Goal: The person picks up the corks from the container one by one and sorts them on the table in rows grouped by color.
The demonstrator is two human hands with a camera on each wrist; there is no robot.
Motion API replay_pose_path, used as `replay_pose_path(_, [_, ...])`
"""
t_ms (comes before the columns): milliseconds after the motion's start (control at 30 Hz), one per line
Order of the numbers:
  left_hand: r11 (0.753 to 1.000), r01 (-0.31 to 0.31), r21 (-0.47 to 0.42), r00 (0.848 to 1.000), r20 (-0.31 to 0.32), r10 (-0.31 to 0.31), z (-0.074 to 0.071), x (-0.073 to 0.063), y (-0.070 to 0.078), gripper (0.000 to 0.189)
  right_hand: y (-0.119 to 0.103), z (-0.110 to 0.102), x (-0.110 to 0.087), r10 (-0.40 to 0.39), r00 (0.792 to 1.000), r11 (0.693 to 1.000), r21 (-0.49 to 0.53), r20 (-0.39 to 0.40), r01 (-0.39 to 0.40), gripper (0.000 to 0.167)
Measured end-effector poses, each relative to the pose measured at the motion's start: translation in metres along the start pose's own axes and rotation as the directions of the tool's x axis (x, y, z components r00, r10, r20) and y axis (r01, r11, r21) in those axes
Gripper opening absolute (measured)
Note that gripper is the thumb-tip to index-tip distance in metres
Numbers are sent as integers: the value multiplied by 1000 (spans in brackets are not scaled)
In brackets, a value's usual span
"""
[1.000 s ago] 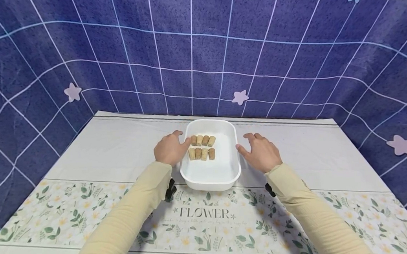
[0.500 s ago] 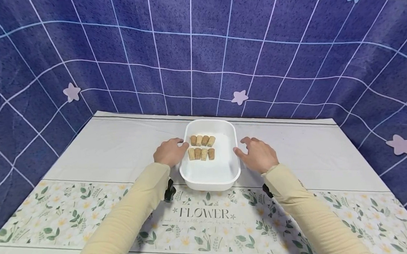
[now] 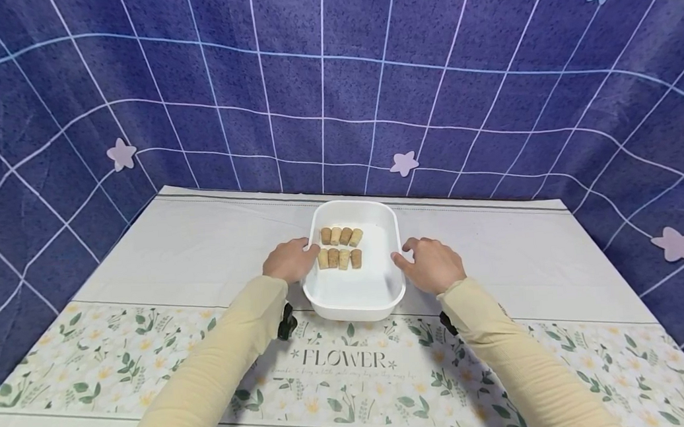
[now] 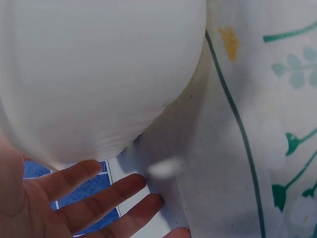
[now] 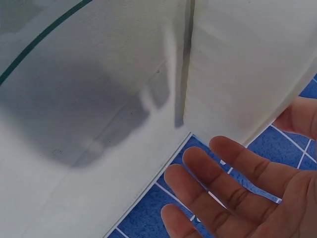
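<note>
The white tub (image 3: 357, 313) sits on the tabletop (image 3: 493, 249), between the left hand (image 3: 290, 261) and the right hand (image 3: 435, 264). Eight corks (image 3: 345, 237) lie inside in two rows of four, closer to the left hand. The rows look finished, but a tight hold on the tub does not look made yet. Both thumbs are at the rim, and the other fingers are loose outside. I can't tell if they press. A second ago, the right hand was farther out. The corks look the same.
</note>
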State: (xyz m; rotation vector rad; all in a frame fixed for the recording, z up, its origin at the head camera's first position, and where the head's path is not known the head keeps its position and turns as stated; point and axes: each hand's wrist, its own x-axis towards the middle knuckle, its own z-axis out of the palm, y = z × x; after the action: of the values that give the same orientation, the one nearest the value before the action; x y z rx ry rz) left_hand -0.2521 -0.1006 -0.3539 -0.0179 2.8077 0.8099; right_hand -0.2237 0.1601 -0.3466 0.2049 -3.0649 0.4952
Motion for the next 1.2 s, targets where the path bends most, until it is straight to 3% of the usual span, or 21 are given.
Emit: replay_pose_path(1200, [999,-31,17,998,47,30,5,4,10,60,11,-2,-1,19,1000,1000,-8,-1,-19,41])
